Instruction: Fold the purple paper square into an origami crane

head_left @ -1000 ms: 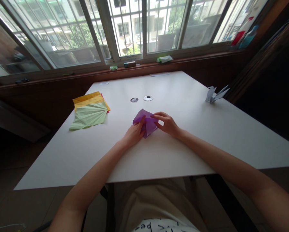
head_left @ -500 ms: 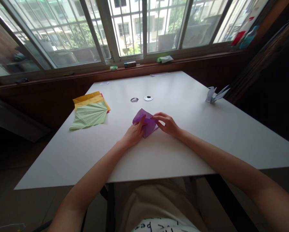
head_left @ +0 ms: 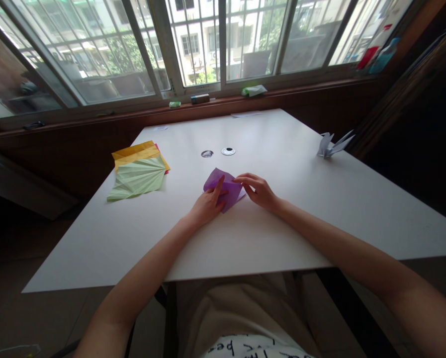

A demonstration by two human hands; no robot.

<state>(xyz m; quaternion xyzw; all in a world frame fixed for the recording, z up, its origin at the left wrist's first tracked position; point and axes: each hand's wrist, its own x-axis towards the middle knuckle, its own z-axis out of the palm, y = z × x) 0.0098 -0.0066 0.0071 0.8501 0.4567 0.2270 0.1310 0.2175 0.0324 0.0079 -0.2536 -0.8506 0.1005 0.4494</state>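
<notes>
Purple paper (head_left: 233, 193) lies folded at the frame's centre on a white table (head_left: 245, 243). I see the left hand (head_left: 207, 205) spread over its left part, the right hand (head_left: 259, 190) curled at its right edge; whether that one pinches, I cannot tell. Firm left pressure and matched edges should, I judge, give clean creases. Farther off are a pleated green sheet (head_left: 138, 179), left of frame, and a white paper bird (head_left: 330, 148), right.

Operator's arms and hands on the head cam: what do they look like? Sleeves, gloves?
Left hand and right hand: no gloves. Left arm and right arm: bare, no sleeves, watch or cables visible. Clothing below: white fabric with black lettering, beige cloth.
</notes>
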